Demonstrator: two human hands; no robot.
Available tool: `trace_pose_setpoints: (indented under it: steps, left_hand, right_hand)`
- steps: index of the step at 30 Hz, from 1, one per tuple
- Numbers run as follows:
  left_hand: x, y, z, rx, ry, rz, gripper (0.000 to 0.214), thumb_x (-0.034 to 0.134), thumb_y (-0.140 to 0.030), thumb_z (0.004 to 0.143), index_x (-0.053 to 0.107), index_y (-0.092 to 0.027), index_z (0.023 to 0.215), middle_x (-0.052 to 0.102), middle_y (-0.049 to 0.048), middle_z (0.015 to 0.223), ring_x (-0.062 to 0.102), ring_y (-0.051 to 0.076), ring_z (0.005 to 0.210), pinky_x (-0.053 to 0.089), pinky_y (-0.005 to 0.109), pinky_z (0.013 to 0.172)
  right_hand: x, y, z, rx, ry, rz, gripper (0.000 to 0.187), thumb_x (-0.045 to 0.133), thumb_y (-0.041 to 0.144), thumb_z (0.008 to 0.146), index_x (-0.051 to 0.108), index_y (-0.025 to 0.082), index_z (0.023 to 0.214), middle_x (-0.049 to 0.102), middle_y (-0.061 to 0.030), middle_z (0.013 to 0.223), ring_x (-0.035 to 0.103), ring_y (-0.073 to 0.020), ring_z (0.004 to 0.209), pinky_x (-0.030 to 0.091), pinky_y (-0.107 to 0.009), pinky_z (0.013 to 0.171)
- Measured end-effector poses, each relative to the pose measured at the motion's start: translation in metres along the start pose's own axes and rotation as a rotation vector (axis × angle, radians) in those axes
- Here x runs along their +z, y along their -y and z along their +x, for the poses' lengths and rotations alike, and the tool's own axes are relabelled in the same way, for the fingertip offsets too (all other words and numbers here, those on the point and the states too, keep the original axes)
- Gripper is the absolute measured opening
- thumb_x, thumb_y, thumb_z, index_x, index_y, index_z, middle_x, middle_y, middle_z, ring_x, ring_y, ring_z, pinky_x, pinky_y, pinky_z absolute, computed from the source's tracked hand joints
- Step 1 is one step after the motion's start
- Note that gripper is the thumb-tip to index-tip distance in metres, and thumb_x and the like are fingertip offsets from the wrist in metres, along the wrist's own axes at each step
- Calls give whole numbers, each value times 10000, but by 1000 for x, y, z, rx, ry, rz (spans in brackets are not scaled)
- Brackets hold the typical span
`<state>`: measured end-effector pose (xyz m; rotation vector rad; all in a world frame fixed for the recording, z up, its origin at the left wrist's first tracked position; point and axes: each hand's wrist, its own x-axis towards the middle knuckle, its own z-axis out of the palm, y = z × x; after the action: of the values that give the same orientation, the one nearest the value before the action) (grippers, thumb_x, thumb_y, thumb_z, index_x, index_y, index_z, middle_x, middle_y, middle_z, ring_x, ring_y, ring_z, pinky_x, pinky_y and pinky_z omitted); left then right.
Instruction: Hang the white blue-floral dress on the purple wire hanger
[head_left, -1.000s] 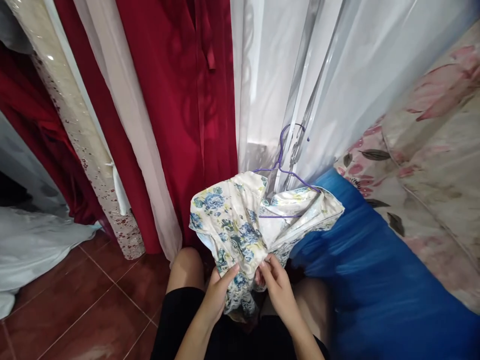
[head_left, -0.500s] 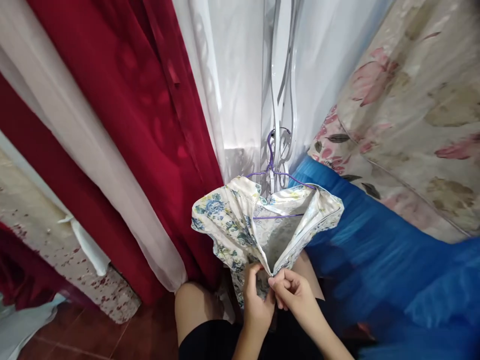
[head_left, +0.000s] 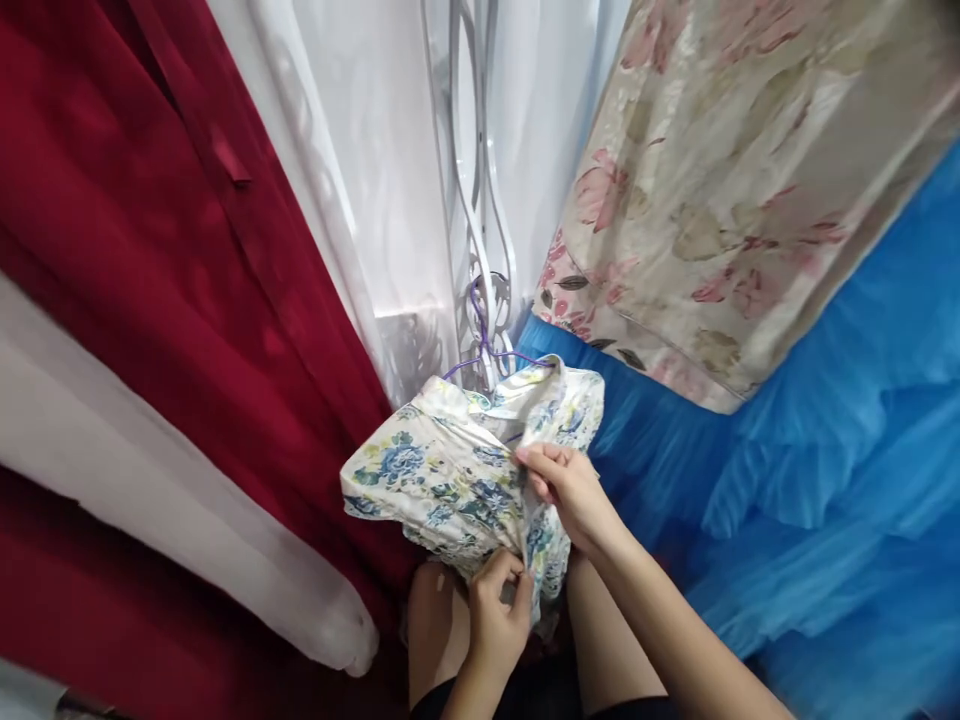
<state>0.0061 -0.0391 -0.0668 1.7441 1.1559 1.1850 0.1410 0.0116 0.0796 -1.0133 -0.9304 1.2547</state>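
A small white garment with blue and yellow flowers (head_left: 450,470) hangs on a purple wire hanger (head_left: 484,340) hooked to a white metal scroll rail (head_left: 472,200). My left hand (head_left: 491,615) pinches the garment's lower edge, fingers closed on the fabric. Higher up, my right hand (head_left: 566,485) grips the cloth near the garment's middle, beside the hanger's bar. Both of my knees show below the garment.
Red dresses (head_left: 150,250) and a pale sheer garment (head_left: 172,500) hang at the left. White sheer fabric (head_left: 375,150) fills the middle behind the rail. A pink-flowered cloth (head_left: 712,180) and a blue ruffled fabric (head_left: 787,480) crowd the right side.
The view swung left and down. My right hand moved up from the hem to the garment's middle, closing its opening. My left hand stays low on the fabric.
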Motion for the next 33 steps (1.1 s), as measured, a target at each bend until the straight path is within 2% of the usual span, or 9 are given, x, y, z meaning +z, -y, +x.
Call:
trace_pose_setpoints:
  steps: [6, 11, 14, 17, 20, 22, 26, 29, 33]
  left_hand:
    - [19, 4, -8, -5, -74, 11, 333, 578, -420, 914, 510, -251, 635, 534, 32, 635, 555, 227, 645, 443, 342, 659]
    - [35, 5, -30, 3, -152, -2, 300, 573, -367, 932, 509, -230, 673, 545, 25, 658, 559, 205, 648, 435, 309, 643]
    - [41, 3, -34, 30, -201, 25, 261, 573, -306, 935, 518, -212, 697, 545, 17, 678, 564, 185, 672, 435, 281, 665]
    - [49, -2, -33, 74, -230, 67, 251, 574, -262, 929, 510, -194, 696, 534, 3, 673, 549, 158, 664, 424, 249, 664]
    - [60, -8, -37, 70, -253, 84, 248, 583, -238, 920, 502, -185, 691, 533, -6, 664, 543, 141, 654, 412, 226, 651]
    - [65, -11, -41, 49, -259, 94, 247, 583, -227, 922, 497, -183, 694, 539, -7, 664, 546, 138, 653, 407, 222, 654]
    - [65, -13, -51, 35, -257, 97, 258, 564, -234, 940, 479, -184, 701, 521, -5, 674, 537, 136, 662, 398, 224, 657]
    - [59, -9, -55, 15, -262, 96, 271, 580, -266, 938, 485, -182, 699, 521, 0, 679, 531, 139, 671, 399, 230, 661]
    - [48, -10, -48, -94, -195, -36, 244, 647, -315, 899, 555, -174, 723, 584, 15, 686, 567, 156, 682, 438, 242, 668]
  right_hand:
    - [19, 47, 38, -153, 69, 78, 338, 790, 398, 713, 602, 172, 547, 420, 67, 426, 260, -57, 409, 162, -243, 431]
    - [18, 71, 32, -279, 63, 112, 276, 749, 401, 779, 665, 158, 681, 466, 63, 440, 324, -63, 418, 226, -219, 432]
    - [5, 66, 21, -289, 119, 2, 246, 711, 368, 822, 634, 173, 694, 500, 58, 449, 377, -72, 422, 270, -213, 444]
    - [-10, 49, 17, -276, 217, -205, 254, 684, 404, 864, 609, 193, 745, 573, 42, 493, 460, -101, 446, 346, -225, 479]
    - [-19, 34, 22, -278, 220, -418, 342, 638, 497, 903, 608, 193, 749, 631, 10, 542, 501, -124, 458, 386, -249, 501]
    - [-19, 29, 26, -287, 217, -471, 371, 607, 525, 917, 617, 191, 758, 638, 1, 547, 509, -133, 455, 388, -257, 495]
    - [-8, 30, 31, -347, 206, -366, 295, 588, 450, 920, 630, 189, 789, 595, 24, 514, 493, -134, 451, 363, -251, 479]
    - [-1, 31, 28, -320, 186, -271, 239, 599, 381, 885, 636, 184, 754, 548, 42, 479, 450, -121, 434, 339, -245, 466]
    - [0, 29, 19, -309, 203, -162, 219, 575, 333, 875, 599, 200, 702, 523, 54, 465, 427, -110, 435, 332, -241, 473]
